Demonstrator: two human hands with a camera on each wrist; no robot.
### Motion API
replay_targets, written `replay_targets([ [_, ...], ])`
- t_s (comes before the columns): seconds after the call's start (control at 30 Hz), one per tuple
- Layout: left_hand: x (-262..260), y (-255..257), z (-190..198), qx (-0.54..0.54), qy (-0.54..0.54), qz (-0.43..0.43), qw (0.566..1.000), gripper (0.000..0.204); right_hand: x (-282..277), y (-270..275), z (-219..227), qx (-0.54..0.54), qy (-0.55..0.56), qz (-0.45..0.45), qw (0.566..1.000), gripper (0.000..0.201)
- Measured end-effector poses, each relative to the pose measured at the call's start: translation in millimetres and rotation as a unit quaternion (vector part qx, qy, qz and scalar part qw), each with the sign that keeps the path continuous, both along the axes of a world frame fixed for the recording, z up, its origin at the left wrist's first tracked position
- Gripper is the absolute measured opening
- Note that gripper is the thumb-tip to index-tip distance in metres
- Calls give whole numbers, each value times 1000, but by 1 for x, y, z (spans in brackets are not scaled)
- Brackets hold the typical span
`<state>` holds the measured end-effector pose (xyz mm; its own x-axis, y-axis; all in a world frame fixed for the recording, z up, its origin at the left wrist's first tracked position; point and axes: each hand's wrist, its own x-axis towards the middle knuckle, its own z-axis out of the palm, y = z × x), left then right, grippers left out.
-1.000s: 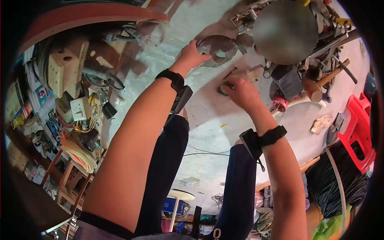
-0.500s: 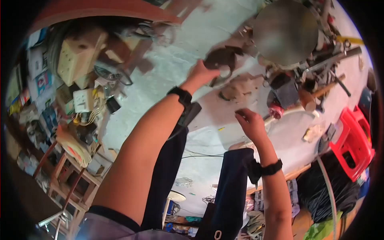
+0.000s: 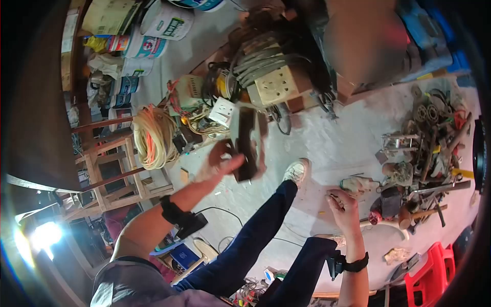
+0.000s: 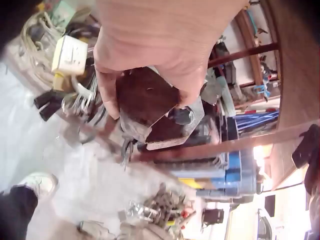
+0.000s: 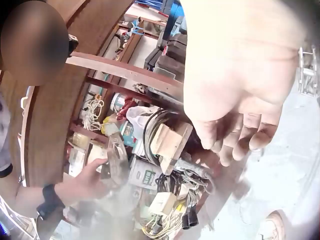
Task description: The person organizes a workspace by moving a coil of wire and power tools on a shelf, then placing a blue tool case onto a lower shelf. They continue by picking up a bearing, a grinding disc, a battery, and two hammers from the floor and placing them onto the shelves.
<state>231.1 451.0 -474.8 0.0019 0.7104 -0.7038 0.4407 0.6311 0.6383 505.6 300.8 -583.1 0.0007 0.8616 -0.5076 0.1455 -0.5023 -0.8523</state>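
My left hand (image 3: 222, 162) grips a dark, rusty metal plate (image 3: 246, 143) with a hole in it and holds it up in the air, blurred by motion. The left wrist view shows the fingers (image 4: 107, 95) and thumb curled over the plate's (image 4: 150, 105) edge. From the right wrist view the same left hand (image 5: 90, 182) and plate (image 5: 117, 160) appear at the lower left. My right hand (image 3: 341, 203) hovers above the concrete floor near my knee. Its fingers (image 5: 235, 142) are loosely curled with nothing visible in them.
A heap of metal tools and parts (image 3: 429, 148) covers the floor at the right, with a wooden mallet (image 3: 404, 220) and a red plastic stool (image 3: 434, 271) nearby. A cable coil (image 3: 153, 135), socket boxes (image 3: 279, 84) and a wooden frame (image 3: 112, 174) crowd the left. My white shoe (image 3: 296, 171) rests mid-floor.
My left hand has lifted the metal plate off the floor and swung it up and away to the left. My right hand has drawn back from the floor. The head view has turned.
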Motion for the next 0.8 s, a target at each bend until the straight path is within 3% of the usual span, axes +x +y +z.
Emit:
replay_targets([
  [0.1,-20,60,13,80,14,62,995,53,-8,3,-8,6,-13,10,1000,14],
  [0.23,-47,148,-18,127,124,101,979,51,-14,-26,-17,-26,-18,10,999,13],
  [0.3,-42,188,-28,121,100,115,981,49,-16,-45,-30,-51,-16,12,998,12],
  [0.37,-39,225,-35,151,141,82,975,47,-17,-67,-49,-49,-66,37,996,14],
  [0.47,-21,254,-25,193,132,29,972,41,-22,-74,-63,-77,-44,10,996,14],
  [0.5,-9,253,-13,199,130,22,971,41,-25,-71,-66,-76,-38,-4,996,14],
  [0.57,2,231,9,137,111,-81,981,45,-30,-56,-54,-58,-35,-3,998,14],
  [0.6,-10,228,3,107,108,-84,985,40,-32,-37,-44,-32,-36,1,999,15],
  [0.67,13,165,13,138,51,-89,985,37,-44,-4,-11,-16,1,-11,1000,16],
  [0.73,14,99,12,137,24,-165,976,38,-59,12,11,68,71,-42,994,19],
  [0.77,19,73,6,35,79,-177,980,43,-59,19,28,73,85,-10,994,23],
  [0.8,47,31,10,-7,-13,-24,1000,50,-59,26,47,91,91,-16,991,30],
])
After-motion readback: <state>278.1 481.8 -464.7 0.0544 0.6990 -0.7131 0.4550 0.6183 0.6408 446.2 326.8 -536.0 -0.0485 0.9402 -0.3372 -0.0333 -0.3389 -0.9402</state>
